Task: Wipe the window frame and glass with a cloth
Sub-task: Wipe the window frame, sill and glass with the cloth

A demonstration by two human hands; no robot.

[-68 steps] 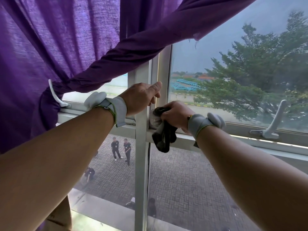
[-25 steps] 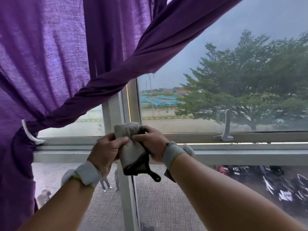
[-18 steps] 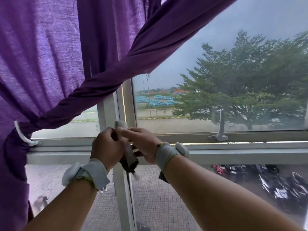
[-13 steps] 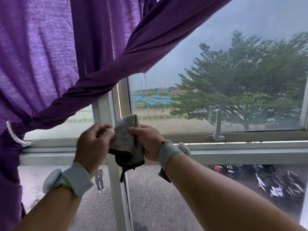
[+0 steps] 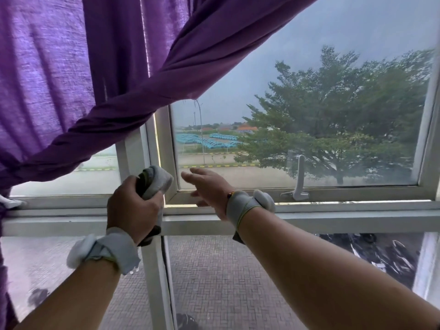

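Grey cloth [image 5: 156, 181] is now sitting bunched in my left hand [image 5: 132, 208] beside the window frame [image 5: 166, 148], my right hand [image 5: 207, 186] having released it, fingers spread, freeing one-handed wiping.

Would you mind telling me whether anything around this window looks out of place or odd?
Only the curtain: it is twisted into a rope and slung diagonally across the window, covering the upper left glass and part of the frame. The left hand grips the cloth; the right hand is open.

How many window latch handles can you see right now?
2. One white latch handle stands upright on the right pane's bottom frame; another pokes out at the far left edge, mostly behind the purple curtain, which may hide more.
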